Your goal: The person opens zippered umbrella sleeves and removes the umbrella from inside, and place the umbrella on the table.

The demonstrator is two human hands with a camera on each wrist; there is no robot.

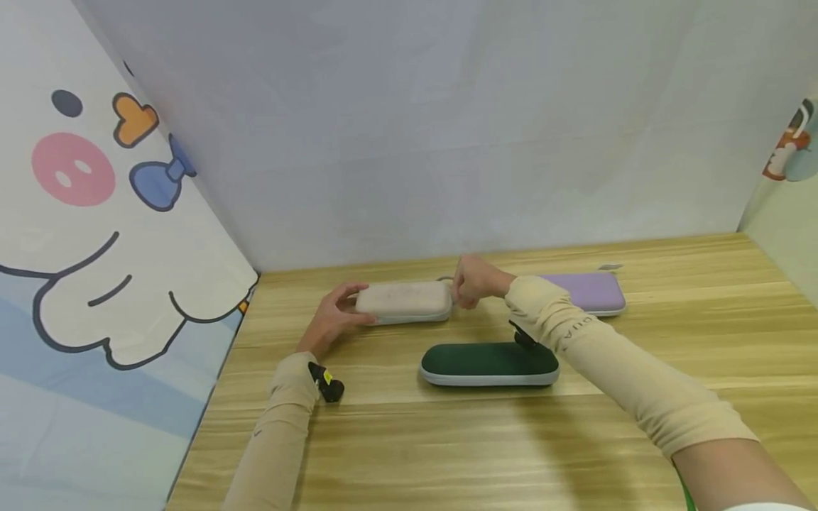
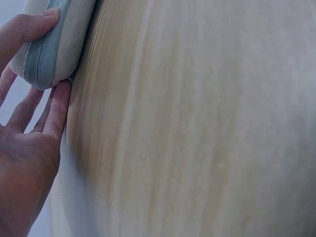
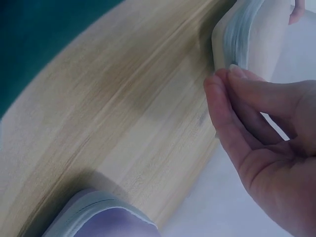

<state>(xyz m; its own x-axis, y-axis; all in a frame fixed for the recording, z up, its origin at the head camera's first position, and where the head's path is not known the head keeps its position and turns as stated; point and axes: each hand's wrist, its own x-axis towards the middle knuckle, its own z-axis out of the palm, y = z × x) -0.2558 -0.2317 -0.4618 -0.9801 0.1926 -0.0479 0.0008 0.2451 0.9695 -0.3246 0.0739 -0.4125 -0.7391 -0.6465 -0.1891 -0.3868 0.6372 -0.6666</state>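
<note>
A beige zippered case [image 1: 404,301] lies on the table towards the back wall, its grey zipper band [image 2: 40,59] running round the side. My left hand [image 1: 334,312] holds its left end, with the thumb on the near side and fingers round the far side. At the case's right end is my right hand [image 1: 474,281]. In the right wrist view, its thumb and fingers [image 3: 224,94] pinch together right by the zipper band; the small zipper pull between them is hidden by the fingertips.
A dark green case [image 1: 488,360] with a light grey band lies nearer on the wood-grain table [image 1: 409,440], partly under my right forearm. Behind that forearm sits a purple case [image 1: 594,292]. A pale cloth wall [image 1: 447,142] stands behind, and a cartoon-printed cloth [image 1: 115,262] stands on the left.
</note>
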